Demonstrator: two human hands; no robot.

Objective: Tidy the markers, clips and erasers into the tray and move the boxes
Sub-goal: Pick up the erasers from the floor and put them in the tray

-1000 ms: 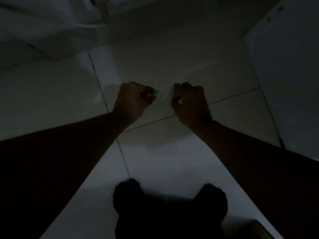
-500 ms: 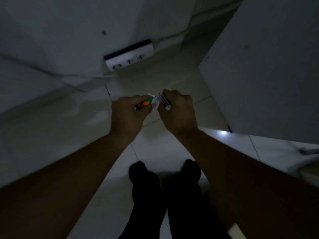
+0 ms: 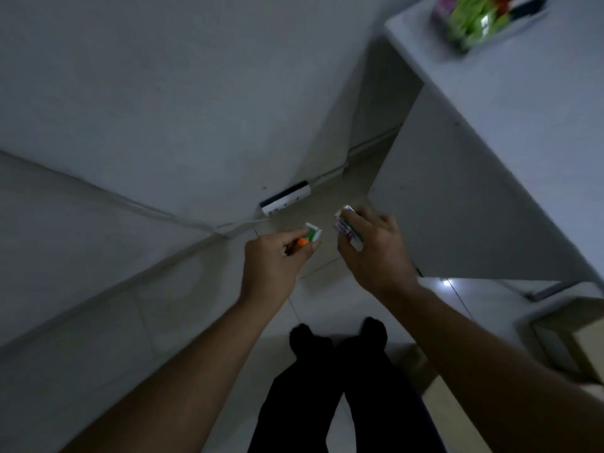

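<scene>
Your table (image 3: 523, 109), with what looks like the tray (image 3: 439, 11), is well apart, up right. Your left hand (image 3: 274, 263) clasps an eraser (image 3: 312, 233), your right hand (image 3: 376, 253) a pack (image 3: 348, 232). In this dimness, shallow fingertip holds could let either drop.

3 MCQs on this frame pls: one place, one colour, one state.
1. Where is the power strip?
A) on the floor at the foot of the wall
B) on the desk top
C) in a hand

2. What colours show on the items in the left hand?
A) blue and yellow
B) green, white and orange
C) red and black

3. How is the right hand?
A) flat and empty
B) out of view
C) curled round a small pack

Key:
1 A: it lies where floor meets wall, beyond both hands.
2 B: a green-and-white piece and an orange one poke out of its grip.
3 C: the pack sticks out above the hand.
</scene>
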